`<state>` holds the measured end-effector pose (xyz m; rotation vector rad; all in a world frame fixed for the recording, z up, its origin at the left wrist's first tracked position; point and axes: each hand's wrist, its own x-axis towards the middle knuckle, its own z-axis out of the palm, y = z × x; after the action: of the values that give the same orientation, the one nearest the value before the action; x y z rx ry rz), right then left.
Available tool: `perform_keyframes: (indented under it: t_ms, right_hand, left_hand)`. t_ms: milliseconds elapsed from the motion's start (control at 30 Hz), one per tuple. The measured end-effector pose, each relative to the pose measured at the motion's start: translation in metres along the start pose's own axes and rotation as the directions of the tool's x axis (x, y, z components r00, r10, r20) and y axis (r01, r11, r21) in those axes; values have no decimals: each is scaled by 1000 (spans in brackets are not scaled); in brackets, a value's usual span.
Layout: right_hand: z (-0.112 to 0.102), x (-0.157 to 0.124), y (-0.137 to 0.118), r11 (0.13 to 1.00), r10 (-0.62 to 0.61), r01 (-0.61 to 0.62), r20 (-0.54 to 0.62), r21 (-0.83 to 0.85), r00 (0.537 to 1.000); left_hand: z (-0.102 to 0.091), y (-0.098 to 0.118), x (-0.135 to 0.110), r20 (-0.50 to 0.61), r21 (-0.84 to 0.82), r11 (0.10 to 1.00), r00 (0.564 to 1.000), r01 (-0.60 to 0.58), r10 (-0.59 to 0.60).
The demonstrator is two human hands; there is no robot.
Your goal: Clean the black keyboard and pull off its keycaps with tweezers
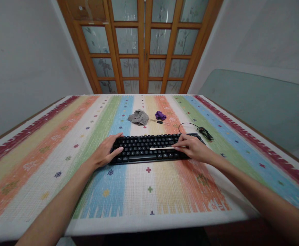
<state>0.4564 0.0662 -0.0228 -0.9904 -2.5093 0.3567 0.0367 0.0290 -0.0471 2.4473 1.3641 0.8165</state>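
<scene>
A black keyboard (144, 158) lies flat across the striped cloth in front of me. My left hand (105, 150) grips its left end, thumb over the keys and fingers along the far edge. Between the thumb and fingers of my right hand (190, 147) is a slim white stick shaped like a toothbrush (162, 148). It points left, low over the keys right of the middle; whether its tip touches them I cannot tell. My right hand hides part of the keyboard's right end. The keyboard's black cable (205, 134) is bundled beyond that end.
Behind the keyboard are a crumpled grey cloth (139, 117), a small purple cloth (160, 115) and a thin item with a black middle, perhaps tweezers (161, 122). A striped tablecloth (139, 191) covers the table. Wooden doors with glass panes (144, 44) stand beyond; a pale green panel (262, 116) is at right.
</scene>
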Motion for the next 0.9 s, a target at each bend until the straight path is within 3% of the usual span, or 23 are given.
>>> perform_keyframes:
  t_ms: [900]
  right_hand:
    - [-41,-49,42,988,136,-136,-12,-75,991]
  left_hand:
    - [0,2,1,-4,3,1000,1000,8,-8]
